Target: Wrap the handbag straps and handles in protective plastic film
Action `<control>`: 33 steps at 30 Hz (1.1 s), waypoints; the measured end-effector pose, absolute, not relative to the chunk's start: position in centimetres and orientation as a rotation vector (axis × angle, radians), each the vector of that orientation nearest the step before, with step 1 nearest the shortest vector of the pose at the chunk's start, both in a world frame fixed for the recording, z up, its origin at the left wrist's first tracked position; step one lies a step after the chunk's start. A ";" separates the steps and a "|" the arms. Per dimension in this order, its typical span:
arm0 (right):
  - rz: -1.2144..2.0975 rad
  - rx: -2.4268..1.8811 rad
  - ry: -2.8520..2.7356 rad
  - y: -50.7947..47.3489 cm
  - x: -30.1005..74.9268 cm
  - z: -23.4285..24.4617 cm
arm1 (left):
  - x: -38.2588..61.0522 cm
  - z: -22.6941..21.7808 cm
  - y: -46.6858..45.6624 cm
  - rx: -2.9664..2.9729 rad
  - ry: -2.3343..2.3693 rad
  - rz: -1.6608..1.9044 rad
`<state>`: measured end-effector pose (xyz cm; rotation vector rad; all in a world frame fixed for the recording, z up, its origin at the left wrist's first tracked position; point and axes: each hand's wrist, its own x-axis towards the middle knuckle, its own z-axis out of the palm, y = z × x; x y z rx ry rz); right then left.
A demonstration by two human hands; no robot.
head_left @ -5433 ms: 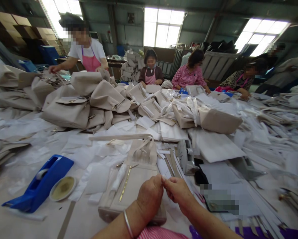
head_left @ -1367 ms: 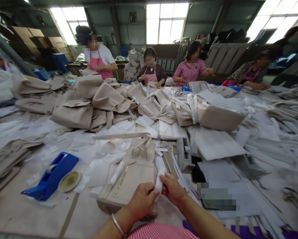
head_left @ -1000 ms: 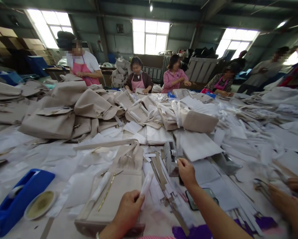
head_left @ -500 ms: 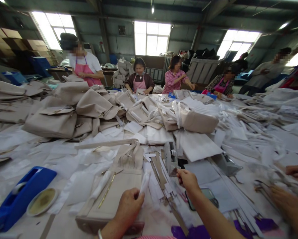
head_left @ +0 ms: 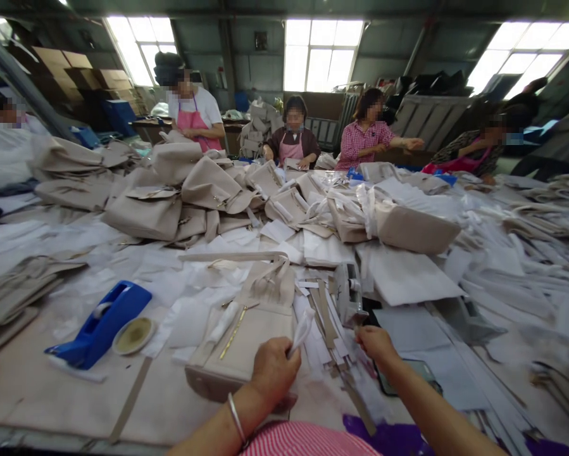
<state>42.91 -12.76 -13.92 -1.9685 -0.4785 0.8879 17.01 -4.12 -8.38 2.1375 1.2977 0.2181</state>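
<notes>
My left hand [head_left: 275,370] is closed around a rolled piece of thin white wrapping sheet [head_left: 303,330], whose end sticks up past the thumb. Just under and beside that hand lies a beige handbag [head_left: 260,339] with a gold zipper, its strap stretched out behind. My right hand [head_left: 378,345] is pinched at the front end of a grey tape dispenser [head_left: 348,294]; whatever is between the fingertips is too small to make out. Strips of beige and white material [head_left: 329,323] are spread between my hands.
A blue tape dispenser [head_left: 106,323] and a small round dish [head_left: 135,335] stand at left. Beside my right forearm lies a phone-like dark-rimmed object [head_left: 410,377]. Beige bags [head_left: 146,212] are heaped across the middle. Several co-workers, one person in a checked shirt [head_left: 364,139], are beyond.
The view has swung right to left, so the table things appear further right. Both hands keep nearly the same places by the bag and grey dispenser. Another person's hands at right have left view.
</notes>
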 end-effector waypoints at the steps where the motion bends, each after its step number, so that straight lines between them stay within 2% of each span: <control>1: 0.949 -1.940 -0.511 -12.9 41.6 -13.0 | 17.0 -8.4 -4.2 2.169 1.300 0.214; 5: 1.241 -1.688 -0.826 -12.2 35.0 -8.7 | 16.9 -8.2 -4.6 2.335 1.266 0.223; 8: 1.230 -1.697 -0.897 -11.1 31.3 -7.2 | 17.1 -8.3 -5.0 2.452 1.196 0.273; 15: 1.090 -1.987 -0.821 -10.7 30.0 -9.3 | 17.0 -9.3 -5.5 2.631 1.020 0.460; 21: 1.122 -2.025 -0.724 -10.4 29.9 -8.5 | 16.8 -9.6 -5.7 2.692 1.031 0.601; 27: 1.202 -1.914 -0.686 -10.7 30.1 -8.9 | 16.7 -10.0 -5.4 2.626 1.010 0.487; 33: 1.275 -1.780 -0.638 -10.6 30.1 -10.0 | 17.0 -8.8 -4.2 2.145 1.198 0.293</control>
